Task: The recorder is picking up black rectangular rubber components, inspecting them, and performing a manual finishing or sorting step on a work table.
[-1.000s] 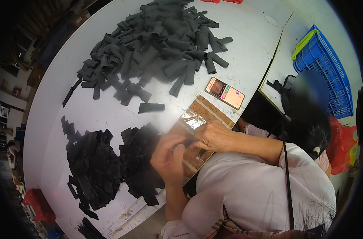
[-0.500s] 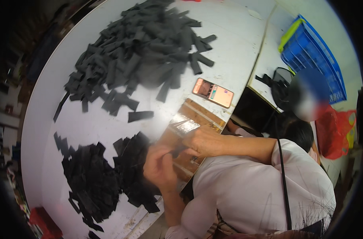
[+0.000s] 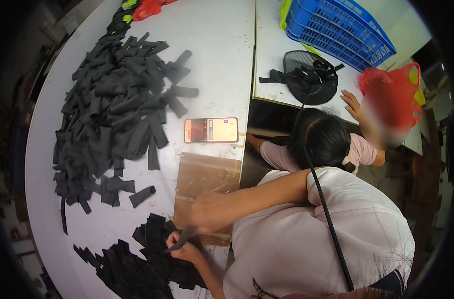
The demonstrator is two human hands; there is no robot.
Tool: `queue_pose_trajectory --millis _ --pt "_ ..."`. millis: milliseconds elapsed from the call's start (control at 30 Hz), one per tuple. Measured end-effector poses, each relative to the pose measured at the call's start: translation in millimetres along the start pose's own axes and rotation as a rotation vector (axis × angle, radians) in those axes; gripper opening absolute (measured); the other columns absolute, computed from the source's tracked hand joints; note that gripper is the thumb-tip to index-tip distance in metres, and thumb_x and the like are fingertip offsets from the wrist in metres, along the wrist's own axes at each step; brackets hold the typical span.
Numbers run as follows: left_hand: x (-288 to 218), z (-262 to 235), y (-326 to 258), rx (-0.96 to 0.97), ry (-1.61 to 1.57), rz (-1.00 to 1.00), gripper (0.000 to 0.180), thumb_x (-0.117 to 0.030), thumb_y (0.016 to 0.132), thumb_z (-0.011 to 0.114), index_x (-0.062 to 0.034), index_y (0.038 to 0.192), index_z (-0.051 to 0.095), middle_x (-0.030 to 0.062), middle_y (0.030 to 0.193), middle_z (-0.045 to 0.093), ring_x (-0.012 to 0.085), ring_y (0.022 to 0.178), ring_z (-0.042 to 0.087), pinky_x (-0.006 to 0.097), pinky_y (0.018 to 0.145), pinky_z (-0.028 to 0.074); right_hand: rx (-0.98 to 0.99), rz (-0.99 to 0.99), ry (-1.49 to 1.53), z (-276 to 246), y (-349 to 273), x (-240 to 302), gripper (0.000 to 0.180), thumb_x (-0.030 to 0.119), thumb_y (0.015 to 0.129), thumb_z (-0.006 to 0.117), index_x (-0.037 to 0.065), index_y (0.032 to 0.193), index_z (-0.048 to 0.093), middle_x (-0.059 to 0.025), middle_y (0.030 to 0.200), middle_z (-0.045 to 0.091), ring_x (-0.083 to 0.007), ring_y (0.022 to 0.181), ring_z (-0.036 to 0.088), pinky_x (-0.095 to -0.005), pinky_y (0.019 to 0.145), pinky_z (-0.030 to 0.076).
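Note:
My left hand (image 3: pixel 186 250) is closed on a narrow black fabric strip (image 3: pixel 182 239), beside the lower edge of a brown board (image 3: pixel 202 174). The strip slants up toward my right hand (image 3: pixel 210 212), which is over the board. Motion smears my right hand and its fingers are hidden, so I cannot tell whether it grips the strip's upper end. Next to my left hand lies a pile of flat black strips (image 3: pixel 129 269). Farther up the white table (image 3: pixel 217 45) spreads a large heap of dark grey fabric pieces (image 3: pixel 119 94), several of them rolled or tube-like.
A lit phone (image 3: pixel 210 130) lies above the board. Another person with dark hair (image 3: pixel 321 132) sits close on the right, one hand (image 3: pixel 351 103) near a red plastic bag (image 3: pixel 411 94). A black mesh pouch (image 3: pixel 311 79) and a blue basket (image 3: pixel 341 35) are behind them.
The view has swung, shifting the table things leftward. My hands were close together at the board; now the left is lower, holding a strip that slants up between them.

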State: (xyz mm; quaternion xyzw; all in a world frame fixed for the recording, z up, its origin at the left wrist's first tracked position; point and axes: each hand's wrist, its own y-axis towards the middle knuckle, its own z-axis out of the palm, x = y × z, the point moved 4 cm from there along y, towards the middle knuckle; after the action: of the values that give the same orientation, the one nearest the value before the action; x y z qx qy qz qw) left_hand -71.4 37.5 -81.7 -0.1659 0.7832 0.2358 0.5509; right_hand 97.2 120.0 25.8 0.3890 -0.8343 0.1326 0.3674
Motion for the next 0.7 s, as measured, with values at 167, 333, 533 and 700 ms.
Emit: queue_pose_trajectory --millis 167,333,533,700 --pt "29 -6 -1 0.017 0.238 0.104 0.014 -0.006 0.081 0.049 0.0059 0.075 0.051 0.0134 0.069 0.052 0.0216 0.062 0.048 0.032 0.056 0.04 0.005 -0.044 0.057 -1 1 -2 0.029 0.025 0.066 0.059 -0.002 0.055 0.058 -0.0178 0.054 0.054 -0.0335 0.055 0.056 -0.0397 0.048 0.043" --pt "57 -7 -5 0.046 0.284 0.227 0.02 -0.011 0.077 0.051 0.0087 0.082 0.053 0.0084 0.07 0.056 0.015 0.063 0.051 0.027 0.059 0.041 -0.016 0.005 0.125 8 2 -8 0.027 0.025 0.064 0.059 -0.002 0.057 0.059 -0.0173 0.054 0.055 -0.0332 0.056 0.056 -0.0388 0.049 0.044" --pt "68 -8 -3 0.005 0.319 0.321 0.016 -0.01 0.075 0.055 0.0058 0.073 0.051 0.007 0.064 0.053 0.0156 0.058 0.049 0.028 0.053 0.038 -0.072 -0.087 0.138 15 1 -13 0.022 0.022 0.068 0.057 0.004 0.054 0.056 -0.0119 0.055 0.054 -0.0297 0.054 0.054 -0.0382 0.044 0.041" --pt "67 -7 -3 0.004 0.306 0.305 0.017 -0.01 0.075 0.055 0.0056 0.071 0.051 0.0074 0.063 0.053 0.0161 0.057 0.048 0.028 0.052 0.038 -0.024 -0.055 0.164 19 4 -15 0.02 0.021 0.066 0.058 0.005 0.055 0.055 -0.0117 0.055 0.054 -0.0312 0.056 0.054 -0.0399 0.047 0.04"
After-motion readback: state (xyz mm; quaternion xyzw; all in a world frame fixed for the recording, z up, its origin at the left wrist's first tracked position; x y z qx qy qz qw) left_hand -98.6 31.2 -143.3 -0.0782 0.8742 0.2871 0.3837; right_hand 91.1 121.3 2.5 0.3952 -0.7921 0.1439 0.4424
